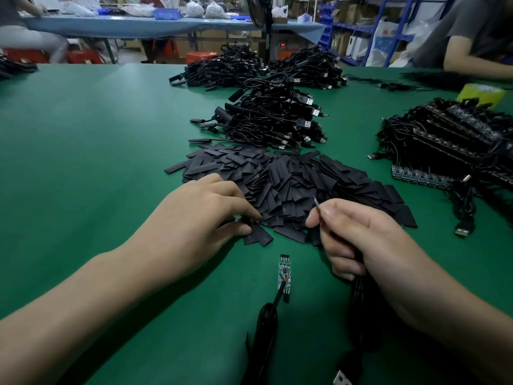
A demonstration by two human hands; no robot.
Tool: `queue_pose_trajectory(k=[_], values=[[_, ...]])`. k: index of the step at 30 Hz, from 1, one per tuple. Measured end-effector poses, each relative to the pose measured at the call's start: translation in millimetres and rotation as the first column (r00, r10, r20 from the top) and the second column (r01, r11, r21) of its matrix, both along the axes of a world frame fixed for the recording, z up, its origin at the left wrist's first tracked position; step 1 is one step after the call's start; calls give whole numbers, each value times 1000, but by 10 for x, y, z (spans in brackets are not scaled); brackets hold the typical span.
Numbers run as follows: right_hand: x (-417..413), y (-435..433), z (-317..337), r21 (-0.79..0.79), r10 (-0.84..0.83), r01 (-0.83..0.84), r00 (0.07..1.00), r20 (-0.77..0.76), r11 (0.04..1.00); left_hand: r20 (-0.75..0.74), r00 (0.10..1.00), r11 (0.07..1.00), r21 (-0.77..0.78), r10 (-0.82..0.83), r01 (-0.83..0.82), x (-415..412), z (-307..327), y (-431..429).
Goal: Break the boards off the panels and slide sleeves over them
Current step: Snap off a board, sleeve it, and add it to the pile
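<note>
A wide heap of flat black sleeves [291,179] lies on the green table [83,162]. My left hand [200,218] rests at the heap's near edge, its fingertips pinching one black sleeve [256,234]. My right hand [361,237] holds a small board edge-on, its tip [316,202] sticking up between thumb and forefinger, with the board's black cable hanging down from the fist. A loose green board [284,273] with a black cable [266,323] lies on the table between my hands.
Piles of sleeved cables [272,120] lie beyond the heap. Panels of boards with cables [449,143] are stacked at the right, beside a yellow tape roll [483,93]. Another person's arm [472,59] rests at the far right.
</note>
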State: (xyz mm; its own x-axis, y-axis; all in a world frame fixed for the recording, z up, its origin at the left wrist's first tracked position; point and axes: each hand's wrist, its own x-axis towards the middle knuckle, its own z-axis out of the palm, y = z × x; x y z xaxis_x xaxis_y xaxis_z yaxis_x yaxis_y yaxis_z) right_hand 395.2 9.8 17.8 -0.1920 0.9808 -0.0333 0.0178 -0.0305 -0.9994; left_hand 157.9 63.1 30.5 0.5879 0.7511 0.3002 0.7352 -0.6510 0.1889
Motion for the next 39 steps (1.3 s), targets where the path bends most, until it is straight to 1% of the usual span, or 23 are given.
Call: queue_pose_trajectory(k=[2,4,10,12,14,16,18,19,21,24,26,27,28,29,30,31,32,33,35,36,38,39], values=[[-9,-6,-13,56,12,-15,998,57,998,15,1000,999,-39,10,-9,-11,3,11],[-12,-11,-22,96,13,-22,996,93,995,6,1000,999,-46,4,-4,-13,0,28],[-12,-25,-41,139,-4,-13,993,121,990,16,1000,999,-47,0,1,-48,-12,48],[-10,-21,-53,140,-5,-12,993,119,990,63,998,997,-78,14,-9,-53,2,60],[-6,-17,-60,138,3,-16,995,99,990,174,984,987,-163,37,-8,-49,26,71],[-5,-16,-65,131,9,-17,998,68,991,327,941,945,-326,85,28,-14,58,44],[-12,-20,-55,118,12,-19,998,61,993,512,846,846,-508,145,163,55,80,-21],[-15,-23,-45,112,19,-26,998,64,993,586,789,790,-566,184,237,96,76,-63],[-20,-34,-26,96,47,-52,997,58,994,661,708,715,-619,250,325,175,43,-144],[-29,-61,12,82,80,-83,996,39,993,684,671,675,-641,285,366,262,-5,-245],[-41,-66,19,89,59,-63,997,42,994,695,649,700,-629,311,338,303,-47,-290],[-48,-61,14,90,38,-41,999,36,995,702,646,743,-597,301,302,324,-63,-319],[-52,-59,9,89,17,-19,1000,27,996,697,672,819,-523,252,235,341,-86,-351],[-57,-58,8,90,2,-4,1000,18,996,662,730,909,-392,170,144,350,-114,-378],[-61,-60,4,97,-2,0,1000,18,995,593,800,971,-228,84,67,351,-128,-402],[-71,-72,6,106,1,-4,1000,26,994,523,852,996,-80,18,28,347,-129,-427],[-79,-84,11,119,5,-10,999,40,993,476,879,1000,18,-22,15,340,-125,-438],[-86,-99,21,131,8,-15,998,55,991,462,886,997,72,-43,11,328,-130,-437],[-89,-100,34,147,3,-11,998,58,989,488,872,994,105,-48,-4,296,-135,-411],[-81,-86,28,136,-4,0,1000,31,991,509,860,996,84,-34,-10,286,-126,-395],[-50,-39,16,66,-25,29,998,-65,997,556,831,999,22,10,-27,269,-112,-366],[-35,-19,11,41,-27,31,996,-85,999,575,817,999,-10,35,-36,262,-112,-353]])
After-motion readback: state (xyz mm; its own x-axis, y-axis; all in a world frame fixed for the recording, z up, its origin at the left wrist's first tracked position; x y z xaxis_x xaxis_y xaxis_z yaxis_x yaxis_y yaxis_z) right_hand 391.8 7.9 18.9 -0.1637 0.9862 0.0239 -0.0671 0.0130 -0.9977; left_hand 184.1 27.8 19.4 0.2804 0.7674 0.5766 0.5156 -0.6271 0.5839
